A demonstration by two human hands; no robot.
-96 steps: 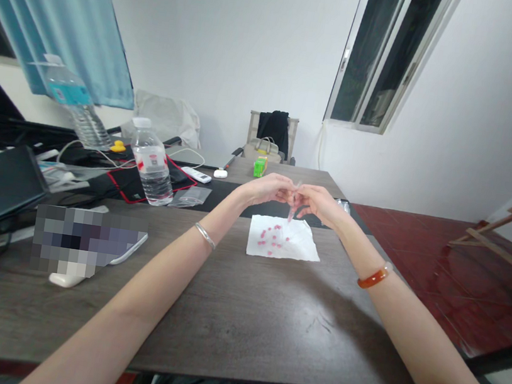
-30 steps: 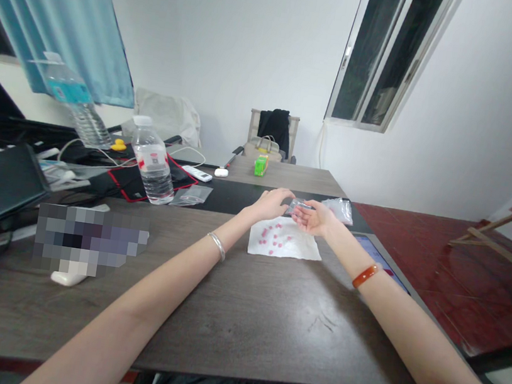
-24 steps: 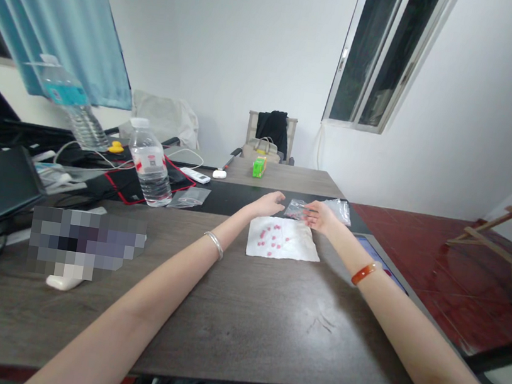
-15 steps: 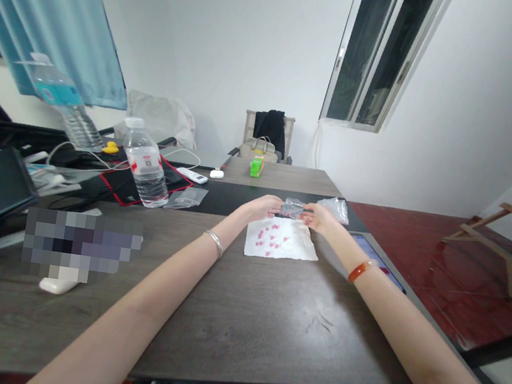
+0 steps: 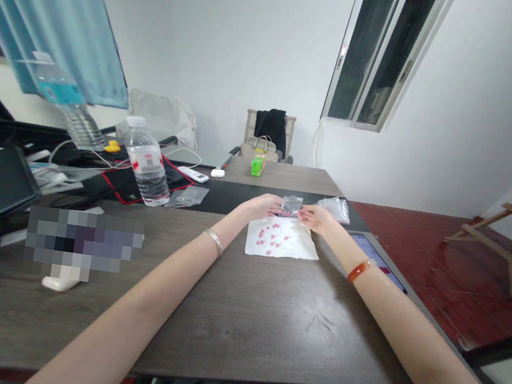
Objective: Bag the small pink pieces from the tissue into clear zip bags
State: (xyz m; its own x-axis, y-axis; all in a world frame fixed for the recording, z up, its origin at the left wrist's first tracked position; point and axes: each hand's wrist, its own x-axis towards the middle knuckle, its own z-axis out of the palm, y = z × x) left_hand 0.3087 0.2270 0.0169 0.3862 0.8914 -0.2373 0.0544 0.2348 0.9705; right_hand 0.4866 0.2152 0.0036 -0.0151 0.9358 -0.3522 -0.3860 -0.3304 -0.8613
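Observation:
A small clear plastic bag [image 5: 292, 205] is between my two hands at the far edge of a white paper sheet [image 5: 299, 244]. My left hand [image 5: 265, 205] pinches its left side with closed fingers. From the right, my right hand [image 5: 313, 216] has its fingertips on the bag's lower right edge. Several small pink-red pieces [image 5: 273, 236] lie scattered on the left part of the sheet, and a few show just under the bag. What the bag contains is too small to make out. Just beyond my right hand lies another clear bag [image 5: 336, 210].
A water bottle [image 5: 146, 164] and a flat clear bag [image 5: 188, 196] stand left of my hands. A tablet-like screen [image 5: 377, 260] lies under my right forearm. Farther back are a green box [image 5: 257, 166], a white remote [image 5: 192, 174] and a white case [image 5: 217, 173].
My right fingers have shifted slightly left and down along the bag. The bag's upper part stands up a little more. My left hand has hardly moved.

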